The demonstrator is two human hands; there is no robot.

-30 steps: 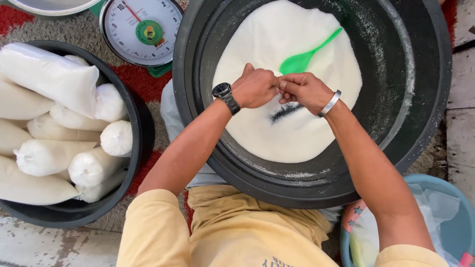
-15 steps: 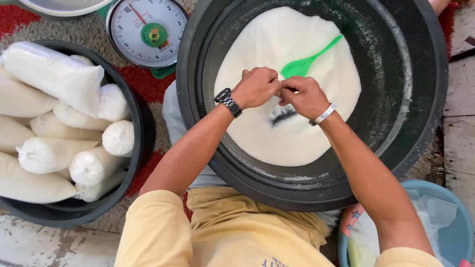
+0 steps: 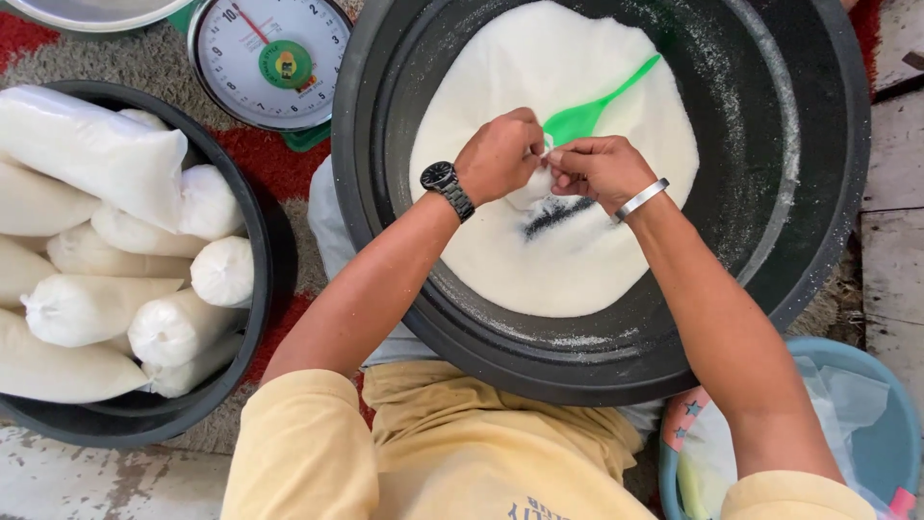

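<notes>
My left hand (image 3: 500,154), with a black wristwatch, and my right hand (image 3: 597,169), with a silver bangle, meet over a big black basin (image 3: 818,193) full of white granules (image 3: 577,270). Between them both hands pinch the top of a small clear plastic bag (image 3: 532,188) filled with the white granules; most of the bag is hidden by the hands. A green plastic scoop (image 3: 592,111) lies in the granules just behind my fingers.
A second black tub (image 3: 255,289) at the left holds several filled, tied white bags (image 3: 91,308). A white-faced dial scale (image 3: 274,58) stands behind it. A blue bucket (image 3: 885,453) with clear plastic bags sits at lower right. My yellow-trousered knees are in front.
The hands stay together on the bag's top, with only small finger movements. The view has shifted slightly.
</notes>
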